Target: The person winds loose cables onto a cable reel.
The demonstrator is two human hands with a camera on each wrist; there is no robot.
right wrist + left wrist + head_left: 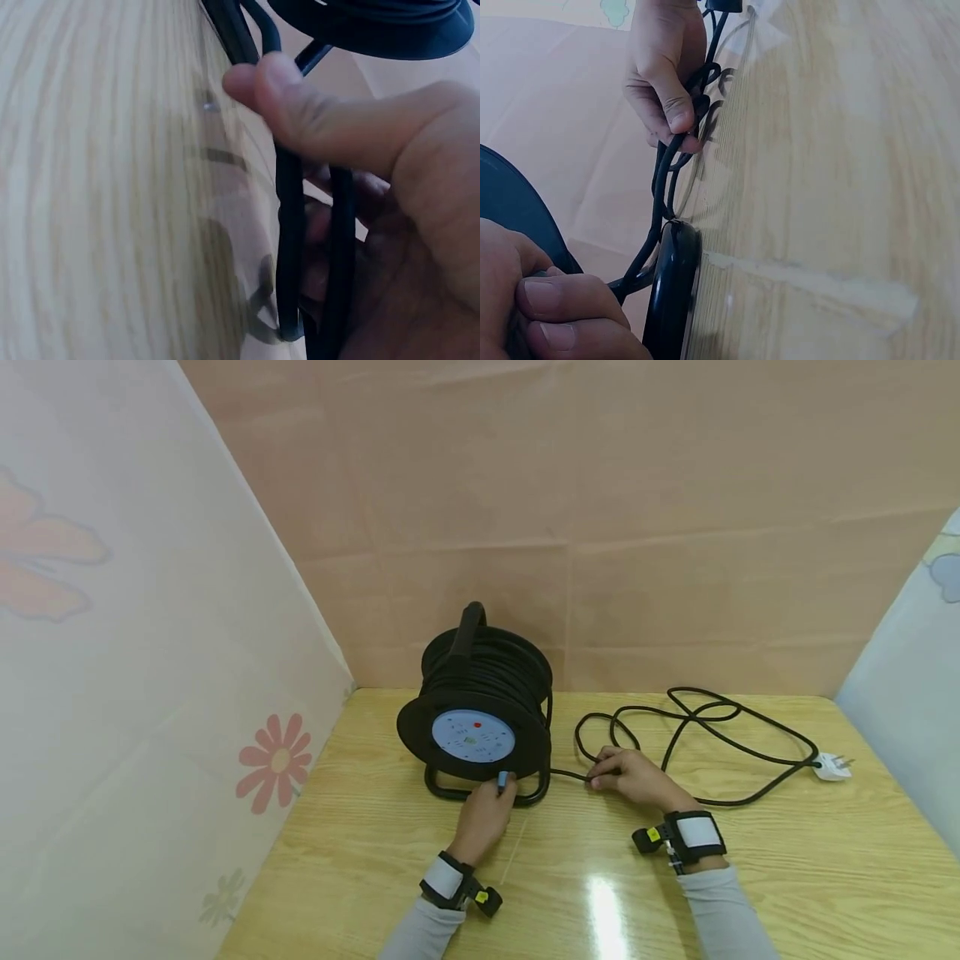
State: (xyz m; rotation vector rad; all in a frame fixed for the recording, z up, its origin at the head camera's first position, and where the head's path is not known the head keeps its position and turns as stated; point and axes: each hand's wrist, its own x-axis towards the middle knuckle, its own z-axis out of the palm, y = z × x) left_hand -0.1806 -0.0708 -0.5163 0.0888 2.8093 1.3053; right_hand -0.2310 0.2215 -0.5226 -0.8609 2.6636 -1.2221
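A black cable reel [531,752] with a pale blue socket face [472,736] stands on the table, black cord wound round its drum. My left hand [483,817] grips the small blue-tipped knob [502,779] low on the reel's front disc. To the right, my right hand [637,777] pinches the black cord [567,772] between thumb and fingers, just above the tabletop. From there the cord runs left to the reel. In the right wrist view, a second stretch of cord [342,247] passes behind the thumb, by the curled fingers. The left palm hides most of the knob.
Loose loops of cord [772,727] spread over the right of the wooden table [570,877], ending in a white plug [831,767]. The reel's tube stand [450,793] rests on the tabletop. A brown-papered wall [637,527] closes the back; a flowered sheet [172,693] hangs at left.
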